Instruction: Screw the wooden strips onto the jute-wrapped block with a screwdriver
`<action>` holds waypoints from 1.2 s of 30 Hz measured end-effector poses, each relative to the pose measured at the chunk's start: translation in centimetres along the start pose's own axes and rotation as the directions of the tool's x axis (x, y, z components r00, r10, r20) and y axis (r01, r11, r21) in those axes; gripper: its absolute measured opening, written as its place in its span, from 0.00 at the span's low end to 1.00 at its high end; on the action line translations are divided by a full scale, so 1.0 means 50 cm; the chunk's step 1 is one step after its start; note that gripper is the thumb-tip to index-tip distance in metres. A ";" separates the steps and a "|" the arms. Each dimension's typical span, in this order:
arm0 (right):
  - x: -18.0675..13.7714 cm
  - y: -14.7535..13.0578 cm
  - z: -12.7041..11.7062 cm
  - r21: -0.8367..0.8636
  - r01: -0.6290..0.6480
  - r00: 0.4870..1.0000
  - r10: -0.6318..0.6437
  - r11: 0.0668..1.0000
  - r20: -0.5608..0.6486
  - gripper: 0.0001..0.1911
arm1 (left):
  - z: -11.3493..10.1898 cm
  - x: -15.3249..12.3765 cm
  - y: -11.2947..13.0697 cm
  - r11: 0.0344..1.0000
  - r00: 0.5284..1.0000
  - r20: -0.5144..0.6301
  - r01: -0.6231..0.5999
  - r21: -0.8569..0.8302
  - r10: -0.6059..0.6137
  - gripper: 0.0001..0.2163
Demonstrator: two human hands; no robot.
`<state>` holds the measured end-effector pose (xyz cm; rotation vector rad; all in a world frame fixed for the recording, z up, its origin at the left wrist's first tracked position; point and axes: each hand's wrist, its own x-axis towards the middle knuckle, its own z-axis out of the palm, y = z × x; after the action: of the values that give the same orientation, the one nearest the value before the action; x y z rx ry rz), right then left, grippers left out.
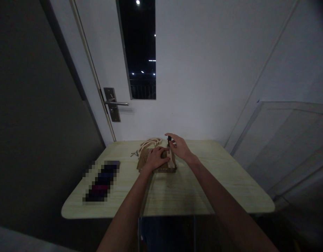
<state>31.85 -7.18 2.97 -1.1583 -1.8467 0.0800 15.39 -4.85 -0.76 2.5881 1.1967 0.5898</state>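
Note:
A brown wooden board assembly lies on the pale wooden table near its far edge. My left hand rests palm down on top of it, fingers curled loosely over the wood. My right hand is just to its right, pinching a small dark tool or part that stands upright at the assembly's right side. A light upright wooden piece stands at that same side. Curved light wooden pieces lie just behind the assembly.
A few small dark screws or bits lie left of the assembly. A blurred dark flat object sits on the table's left part. Behind the table is a white door with a metal handle and a narrow dark window.

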 end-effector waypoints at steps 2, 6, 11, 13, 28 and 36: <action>0.002 -0.002 -0.002 -0.019 0.012 1.000 -0.011 1.000 0.022 0.25 | -0.002 -0.001 0.001 1.000 1.000 0.000 0.002 -0.004 -0.002 0.21; 0.012 -0.005 -0.005 -0.093 0.014 0.999 -0.011 0.996 0.032 0.21 | -0.005 -0.002 0.004 1.000 1.000 0.009 0.015 -0.003 -0.015 0.21; 0.019 -0.011 -0.001 -0.176 -0.036 0.999 0.042 0.984 0.033 0.14 | -0.004 0.000 0.005 1.000 1.000 0.012 0.019 0.013 -0.019 0.21; 0.016 -0.012 0.003 -0.133 -0.028 0.999 0.031 0.991 0.016 0.16 | -0.001 0.001 0.003 1.000 1.000 0.010 0.019 0.019 -0.019 0.21; 0.003 -0.006 0.009 0.007 -0.030 1.000 0.030 1.000 -0.003 0.25 | -0.001 0.000 0.003 1.000 1.000 0.001 0.010 0.010 -0.010 0.22; 0.003 0.003 0.001 -0.056 -0.033 0.999 0.033 0.998 -0.001 0.20 | 0.000 -0.001 0.001 1.000 1.000 0.000 -0.001 -0.001 0.001 0.21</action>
<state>31.89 -6.95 2.98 -1.2276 -1.8402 0.0464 15.39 -4.90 -0.75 2.5883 1.1943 0.5902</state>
